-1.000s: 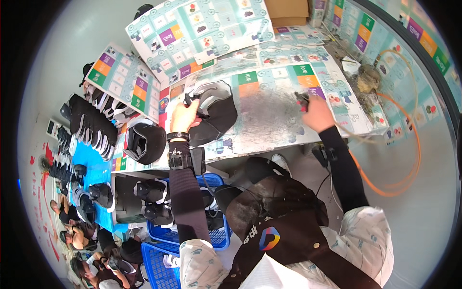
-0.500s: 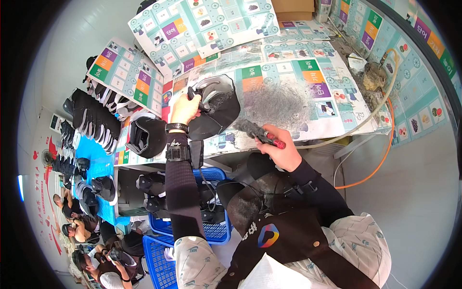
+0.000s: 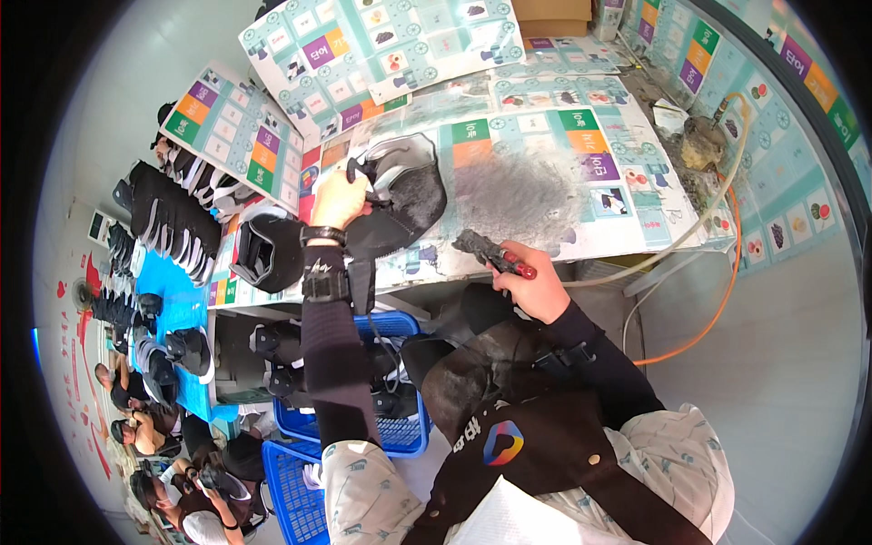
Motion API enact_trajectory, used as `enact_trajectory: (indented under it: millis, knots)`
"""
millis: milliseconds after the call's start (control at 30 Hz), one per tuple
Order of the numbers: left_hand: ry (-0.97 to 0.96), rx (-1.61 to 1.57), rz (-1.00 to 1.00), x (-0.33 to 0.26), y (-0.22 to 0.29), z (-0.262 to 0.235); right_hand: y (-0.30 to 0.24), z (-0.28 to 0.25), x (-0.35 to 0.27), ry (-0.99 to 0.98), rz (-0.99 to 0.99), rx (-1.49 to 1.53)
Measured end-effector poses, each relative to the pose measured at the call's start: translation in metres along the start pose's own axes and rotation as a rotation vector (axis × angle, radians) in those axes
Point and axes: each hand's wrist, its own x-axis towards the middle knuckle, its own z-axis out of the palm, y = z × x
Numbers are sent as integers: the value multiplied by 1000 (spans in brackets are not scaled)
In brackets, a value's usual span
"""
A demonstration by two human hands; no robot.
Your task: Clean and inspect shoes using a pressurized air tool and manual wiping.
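My left hand (image 3: 340, 199) grips a black shoe upper (image 3: 406, 203) by its collar edge, on the work table. The upper's pale grey lining shows at the open top, and dark fuzz covers part of its outer side. In my right hand (image 3: 536, 287) is a red-handled hand tool (image 3: 490, 252) with a dark, dust-coated head. Its head points at the upper across a small gap, near the table's front edge. Left of my left wrist stands another black shoe (image 3: 268, 251), opening toward me.
Grey dust (image 3: 522, 195) lies across the printed table covering. A pale hose (image 3: 663, 247) runs from the right wall to near my right hand, beside an orange hose (image 3: 718, 313). Blue baskets (image 3: 300, 509) with shoes stand below. Shoe stacks (image 3: 173, 218) and co-workers (image 3: 195, 490) are at left.
The grey fluff on the tool's head has shrunk, leaving it darker and slimmer. My left hand and the upper sit slightly further left in the picture. Both grips stay the same.
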Motion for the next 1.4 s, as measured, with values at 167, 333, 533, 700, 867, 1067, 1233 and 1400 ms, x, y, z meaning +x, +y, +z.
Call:
enact_trajectory:
  millis: [167, 333, 533, 700, 867, 1067, 1233, 1400]
  knots:
    - [7, 226, 150, 3, 30, -45, -17, -29, -12, 197, 3, 259]
    - [-85, 647, 389, 23, 51, -21, -15, -27, -24, 53, -34, 77]
    - [-50, 645, 387, 33, 41, -4, -8, -22, -32, 20, -96, 73]
    - [-97, 673, 350, 31, 50, -4, 7, -18, -28, 43, -79, 0]
    - [-117, 658, 321, 20, 59, -8, -1, -3, -26, -61, -62, -167]
    - [16, 643, 454, 8, 69, -34, -28, -41, -28, 202, 50, 48]
    - [-132, 720, 681, 27, 64, -22, -34, -38, -38, -15, -199, -129]
    - [-155, 693, 624, 27, 50, -14, -25, -24, -42, -19, -226, -175]
